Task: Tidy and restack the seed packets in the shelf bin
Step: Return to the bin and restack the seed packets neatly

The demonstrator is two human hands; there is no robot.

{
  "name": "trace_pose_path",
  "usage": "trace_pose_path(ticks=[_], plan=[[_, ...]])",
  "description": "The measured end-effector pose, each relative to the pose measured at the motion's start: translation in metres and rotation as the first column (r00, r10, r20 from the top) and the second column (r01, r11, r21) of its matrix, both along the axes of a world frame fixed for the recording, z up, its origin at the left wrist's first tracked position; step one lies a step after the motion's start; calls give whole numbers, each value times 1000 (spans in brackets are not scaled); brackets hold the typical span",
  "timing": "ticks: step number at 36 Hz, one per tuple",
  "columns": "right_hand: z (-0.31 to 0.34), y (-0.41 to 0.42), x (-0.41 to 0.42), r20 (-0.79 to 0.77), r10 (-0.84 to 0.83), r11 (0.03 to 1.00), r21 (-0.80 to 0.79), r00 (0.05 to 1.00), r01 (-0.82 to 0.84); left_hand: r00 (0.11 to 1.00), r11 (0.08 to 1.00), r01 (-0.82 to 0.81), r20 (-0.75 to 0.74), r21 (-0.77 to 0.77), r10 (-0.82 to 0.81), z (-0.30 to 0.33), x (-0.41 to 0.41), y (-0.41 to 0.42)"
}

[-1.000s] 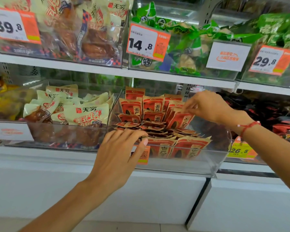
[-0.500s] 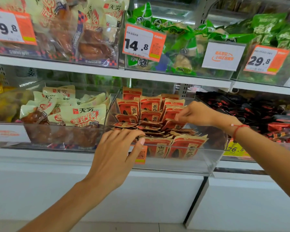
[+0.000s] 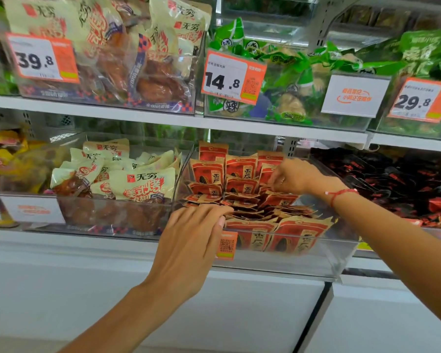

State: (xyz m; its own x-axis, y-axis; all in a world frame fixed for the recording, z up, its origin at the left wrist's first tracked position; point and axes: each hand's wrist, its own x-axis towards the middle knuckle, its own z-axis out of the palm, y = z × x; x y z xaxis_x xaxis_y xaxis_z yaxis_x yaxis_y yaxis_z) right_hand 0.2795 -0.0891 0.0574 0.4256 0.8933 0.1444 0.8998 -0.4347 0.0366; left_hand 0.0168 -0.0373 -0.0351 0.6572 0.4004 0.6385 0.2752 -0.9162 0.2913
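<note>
My right hand point(image 3: 294, 175) reaches into the back half of the clear bin point(image 3: 316, 253), fingers curled and pinching at the top edge of one of the red seed packets point(image 3: 242, 186) in the right-hand row; how firm that pinch is I cannot tell, since my knuckles hide the tips. My left hand point(image 3: 189, 240) lies over the bin's front left corner, fingers nearly straight and pressed together, their tips resting on the flat-lying packets in the middle. It holds nothing that I can see.

Outward from there, the bin tells a mixed story. The back rows stand fairly upright, faces forward, in three columns. Two packets point(image 3: 278, 235) lean against the front wall, upright as well. Between them, though, the middle is a slumped heap, packets fanned flat and overlapping at odd angles. So I judge the job roughly half done: back and front are presentable, the centre is yet to be lifted and stood in rows.

The neighbouring bin of cream snack bags point(image 3: 138, 179) to the left and the dark packets point(image 3: 392, 179) to the right are not mine to touch.
</note>
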Motion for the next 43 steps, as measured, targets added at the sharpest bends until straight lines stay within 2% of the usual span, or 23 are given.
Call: trace_pose_path(ticks=[5, 10, 14, 21, 25, 27, 29, 31, 33, 39, 43], plan=[[1, -5, 6, 187, -56, 998, 30, 981, 51, 997, 999, -51, 50, 15, 50, -1, 4, 0], [15, -42, -2, 401, 38, 973, 195, 915, -126, 995, 994, -102, 23, 44, 101, -2, 8, 0], [26, -74, -21, 495, 107, 857, 394, 862, -332, 992, 991, -118, 53, 63, 114, -1, 10, 0], [34, -106, -61, 502, 92, 613, 652, 860, -446, 997, 998, -64, 32, 28, 63, 0, 2, -1], [41, -115, -101, 432, 133, 447, 777, 892, -443, 988, 987, 13, 153, -159, 12, 10, -6, -9], [43, -121, -123, 383, 168, 370, 830, 908, -418, 962, 944, 98, 274, -315, -9, 20, -11, -20], [40, -126, -143, 332, 217, 342, 855, 918, -390, 914, 869, 239, 403, -433, -51, 32, -18, -31], [30, -128, -158, 263, 297, 371, 854, 918, -365, 870, 786, 377, 478, -490, -120, 40, -26, -39], [18, -126, -167, 192, 364, 425, 837, 911, -346, 862, 727, 449, 465, -519, -201, 45, -31, -43], [-13, -111, -165, -147, 505, 559, 807, 851, -192, 939, 769, 338, 252, -543, -235, 38, -30, -47], [-31, -106, -153, -426, 537, 618, 786, 728, 4, 958, 739, 285, 153, -611, -243, 29, -28, -37]])
